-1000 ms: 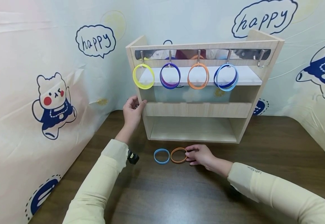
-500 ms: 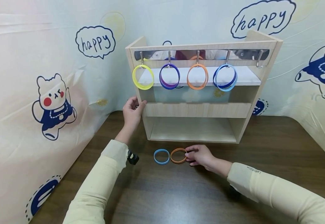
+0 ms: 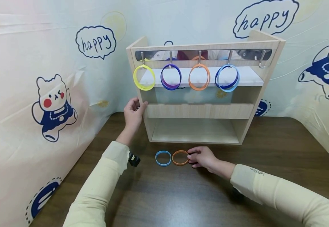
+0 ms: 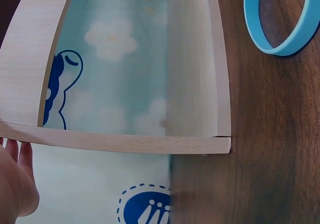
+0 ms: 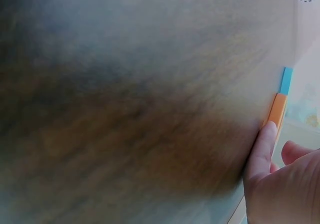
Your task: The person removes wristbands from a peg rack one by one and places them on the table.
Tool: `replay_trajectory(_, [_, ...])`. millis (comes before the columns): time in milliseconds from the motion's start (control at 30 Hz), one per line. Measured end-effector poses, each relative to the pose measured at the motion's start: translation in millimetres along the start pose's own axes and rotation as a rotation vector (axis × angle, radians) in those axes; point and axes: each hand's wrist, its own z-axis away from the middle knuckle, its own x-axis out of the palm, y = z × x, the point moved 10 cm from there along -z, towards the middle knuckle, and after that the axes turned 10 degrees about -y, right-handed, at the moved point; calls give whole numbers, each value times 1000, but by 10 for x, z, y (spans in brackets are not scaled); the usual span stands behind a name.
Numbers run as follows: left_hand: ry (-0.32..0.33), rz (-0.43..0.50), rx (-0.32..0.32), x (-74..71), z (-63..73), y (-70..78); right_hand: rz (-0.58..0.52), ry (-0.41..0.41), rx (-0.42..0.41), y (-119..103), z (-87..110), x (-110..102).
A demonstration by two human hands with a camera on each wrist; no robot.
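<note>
My left hand holds the left side panel of a pale wooden rack, thumb at the front edge. In the left wrist view, its fingertips touch the panel's outer face. An orange silicone wristband lies on the table before the rack; my right hand pinches its right edge. Beside it on the left lies a light-blue wristband. From the rack's hooks hang a yellow band, a purple and dark-blue pair, orange bands and a light-blue and dark-blue pair.
The rightmost hook holds no band. Behind the hooks is a white shelf. The dark wooden table reaches a printed cloth backdrop on the left and at the back.
The head view has shifted very slightly. Both hands, the wristbands and the rack stay where they were.
</note>
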Motion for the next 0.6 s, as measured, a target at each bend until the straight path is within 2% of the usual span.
replay_trajectory(100, [-11, 21, 15, 11, 1, 36, 3, -5, 3, -3, 21, -8])
replay_trajectory(333, [-39, 28, 35, 67, 88, 311, 18, -5, -5, -45, 75, -30])
replay_trajectory(600, [-33, 27, 27, 62, 97, 332, 34, 0, -65, -235, 129, -145])
